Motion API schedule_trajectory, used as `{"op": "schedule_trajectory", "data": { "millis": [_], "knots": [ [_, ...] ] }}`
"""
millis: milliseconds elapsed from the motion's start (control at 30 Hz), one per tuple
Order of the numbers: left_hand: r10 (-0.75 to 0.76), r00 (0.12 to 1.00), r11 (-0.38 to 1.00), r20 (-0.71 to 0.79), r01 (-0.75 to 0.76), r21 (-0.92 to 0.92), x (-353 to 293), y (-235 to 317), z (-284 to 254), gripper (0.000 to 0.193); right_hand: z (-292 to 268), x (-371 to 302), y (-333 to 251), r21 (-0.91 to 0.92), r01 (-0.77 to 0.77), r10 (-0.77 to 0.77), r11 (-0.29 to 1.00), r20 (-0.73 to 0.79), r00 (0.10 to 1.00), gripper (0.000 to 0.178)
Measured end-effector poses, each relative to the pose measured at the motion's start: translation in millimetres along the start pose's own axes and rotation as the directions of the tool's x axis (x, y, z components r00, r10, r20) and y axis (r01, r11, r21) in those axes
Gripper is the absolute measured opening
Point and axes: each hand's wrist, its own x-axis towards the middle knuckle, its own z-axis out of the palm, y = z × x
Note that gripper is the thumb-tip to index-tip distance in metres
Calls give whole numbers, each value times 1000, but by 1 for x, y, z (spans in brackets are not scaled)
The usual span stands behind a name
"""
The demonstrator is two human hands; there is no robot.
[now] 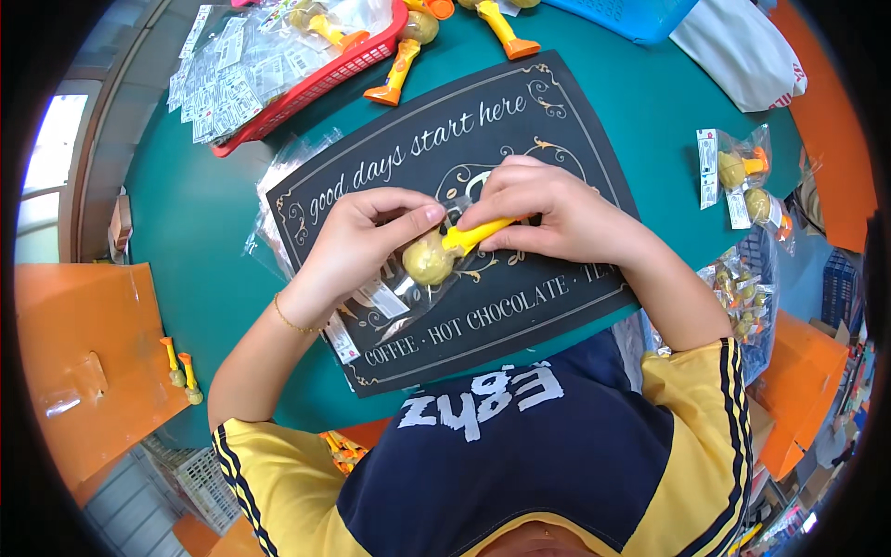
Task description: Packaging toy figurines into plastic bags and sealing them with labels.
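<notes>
Yellow-handled toy with a ball end (430, 261) sits between your hands, over the black mat (408, 153) on the green counter (200, 251). Your right hand (557, 209) grips its handle in the fingers; your left hand (376, 232), fingers nearly closed, appears to pinch the clear bag (422, 301). Best steer by the handle, keeping the bag unsnagged. Your right fingers hide the handle's far end; whether the ball lies inside or against the bag cannot be told.

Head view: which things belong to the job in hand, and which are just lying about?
Job in hand:
yellow-stemmed toy
clear bag at the toy
red basket of clear packaging
loose toys beside the basket
bagged toys, right

Apparently just lying about:
white cloth, upper right
blue container, top edge
</notes>
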Motion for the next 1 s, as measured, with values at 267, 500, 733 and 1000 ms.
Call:
{"op": "schedule_trajectory", "data": {
  "millis": [267,500,733,1000],
  "knots": [
    [3,998,930,-56,-23,-368,11,9,24,23,-3,-6,2,72,46,-47,996,7,999,34],
    [-94,980,955,-176,39,-293,13,6,23,24,-21,-10,11,397,-260,376,880,-249,892,33],
    [-57,980,916,-188,-23,-400,12,-2,34,25,-10,-4,6,575,-197,426,794,-296,855,28],
    [4,974,800,-226,-139,-583,20,-6,46,23,0,-3,-2,290,-187,268,939,-275,923,21]
  ]
}}
